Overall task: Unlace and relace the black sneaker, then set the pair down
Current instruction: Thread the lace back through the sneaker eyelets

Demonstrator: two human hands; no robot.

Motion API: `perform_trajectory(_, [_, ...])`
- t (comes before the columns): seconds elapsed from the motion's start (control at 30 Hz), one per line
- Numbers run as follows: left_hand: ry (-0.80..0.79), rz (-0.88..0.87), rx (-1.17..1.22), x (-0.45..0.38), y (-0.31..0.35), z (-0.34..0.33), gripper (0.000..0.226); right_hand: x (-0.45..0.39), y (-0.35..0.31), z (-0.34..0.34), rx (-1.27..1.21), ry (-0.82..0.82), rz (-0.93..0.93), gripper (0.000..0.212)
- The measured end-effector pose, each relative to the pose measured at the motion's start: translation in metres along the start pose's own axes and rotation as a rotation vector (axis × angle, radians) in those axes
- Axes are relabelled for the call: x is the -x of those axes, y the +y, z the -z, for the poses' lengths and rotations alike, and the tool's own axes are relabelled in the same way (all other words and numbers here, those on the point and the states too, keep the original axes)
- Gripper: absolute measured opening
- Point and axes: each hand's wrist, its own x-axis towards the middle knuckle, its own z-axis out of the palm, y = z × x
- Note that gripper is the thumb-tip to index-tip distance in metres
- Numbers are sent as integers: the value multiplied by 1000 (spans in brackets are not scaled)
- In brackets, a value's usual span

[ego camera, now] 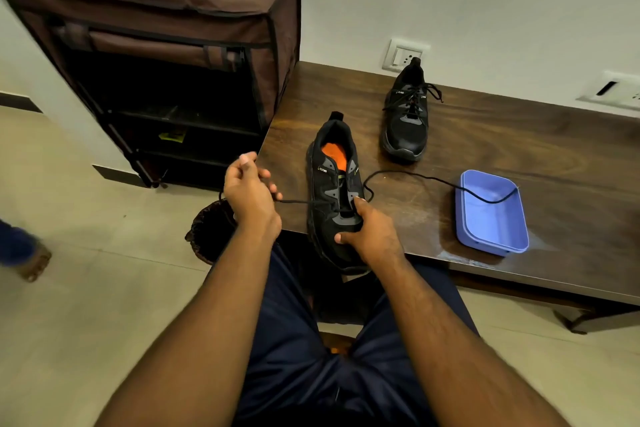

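A black sneaker (334, 180) with an orange insole lies at the table's near-left corner, toe over the front edge. Its black lace (426, 178) runs through only the lowest eyelets. My left hand (250, 191) grips one lace end and holds it taut out to the left of the shoe. My right hand (369, 233) holds the shoe's toe, thumb and fingers curled round it. The other lace end trails right across the table into the blue tray (467, 218). The second black sneaker (407, 114), fully laced, stands farther back.
The dark wooden table (536, 156) runs along a white wall with sockets (403, 55). A brown fabric shoe rack (166, 55) stands left of it. A dark wicker basket (209, 232) sits on the tiled floor below my left hand. Someone's foot (31, 260) shows at far left.
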Motion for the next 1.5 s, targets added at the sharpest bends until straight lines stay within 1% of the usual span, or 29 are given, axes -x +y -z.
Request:
perform_trajectory(0.07, [-176, -86, -209, 9, 8, 0, 25, -2, 1, -1, 17, -4, -30, 72])
perform_trajectory(0.1, [-324, -133, -366, 16, 9, 0, 25, -3, 2, -1, 0, -1, -39, 70])
perform_trajectory(0.17, [-695, -196, -717, 30, 5, 0, 22, -6, 4, 1, -73, 44, -7, 64])
perform_trajectory(0.2, [-857, -200, -872, 36, 1, 1, 21, -6, 4, 3, -76, 95, 40, 67])
perform_trajectory(0.23, [-969, -193, -994, 40, -4, 2, 20, -4, 5, 5, -42, 129, 95, 73])
perform_trajectory(0.3, [-1061, -171, -1133, 43, -10, 5, 19, 0, 5, 11, 103, 102, 238, 80])
perform_trajectory(0.33, [-1079, -161, -1167, 44, -10, 7, 18, 2, 7, 14, 188, 59, 316, 74])
perform_trajectory(0.4, [-1110, -151, -1189, 44, -7, 10, 17, 5, 11, 18, 293, -20, 412, 45])
perform_trajectory(0.43, [-1109, -152, -1173, 43, -5, 13, 16, 6, 14, 21, 309, -40, 423, 29])
perform_trajectory(0.47, [-1085, -150, -1139, 42, -3, 16, 16, 7, 18, 25, 310, -44, 417, 19])
perform_trajectory(0.5, [-1039, -149, -1098, 40, -2, 20, 16, 8, 21, 31, 305, -30, 406, 14])
perform_trajectory(0.63, [-814, -178, -981, 28, -4, 39, 17, 9, 39, 64, 218, 68, 320, 4])
perform_trajectory(0.73, [-734, -137, -960, 24, -15, 44, 14, 7, 48, 83, 86, 123, 239, 14])
perform_trajectory(0.8, [-725, -143, -887, 28, -23, 41, 13, 6, 45, 84, 5, 121, 230, 15])
perform_trajectory(0.9, [-829, -223, -779, 42, -30, 27, 41, 7, 33, 69, -87, 47, 361, 16])
perform_trajectory(0.97, [-911, -251, -760, 50, -33, 17, 49, 10, 23, 55, -140, 0, 404, 15])
perform_trajectory(1.0, [-918, -263, -762, 52, -35, 14, 44, 12, 19, 50, -170, -14, 381, 17])
perform_trajectory(1.07, [-886, -256, -778, 53, -37, 12, 22, 15, 15, 45, -200, -34, 333, 20])
perform_trajectory(1.1, [-876, -250, -774, 53, -37, 12, 11, 15, 16, 45, -203, -41, 322, 18])
perform_trajectory(1.13, [-861, -255, -754, 53, -37, 14, 6, 16, 17, 45, -210, -49, 312, 15])
perform_trajectory(1.17, [-822, -264, -728, 53, -37, 15, 9, 16, 20, 47, -232, -54, 296, 12])
perform_trajectory(1.2, [-745, -261, -695, 52, -35, 17, 13, 17, 22, 49, -269, -52, 276, 9])
perform_trajectory(1.23, [-629, -228, -646, 48, -34, 20, 17, 18, 25, 52, -309, -41, 253, 7])
perform_trajectory(1.3, [-341, -123, -515, 36, -33, 24, 18, 21, 33, 60, -379, 18, 217, 7])
perform_trajectory(1.37, [-111, -81, -517, 24, -34, 32, 14, 21, 38, 68, -406, 81, 194, 8])
perform_trajectory(1.4, [-64, -109, -609, 20, -36, 36, 7, 20, 40, 69, -392, 99, 183, 9])
perform_trajectory(1.43, [-65, -189, -750, 20, -37, 38, 9, 18, 39, 68, -367, 107, 174, 9])
perform_trajectory(1.47, [-122, -329, -886, 22, -37, 38, 29, 17, 36, 65, -342, 105, 175, 11])
perform_trajectory(1.5, [-254, -493, -925, 25, -39, 34, 44, 16, 31, 60, -327, 88, 187, 13])
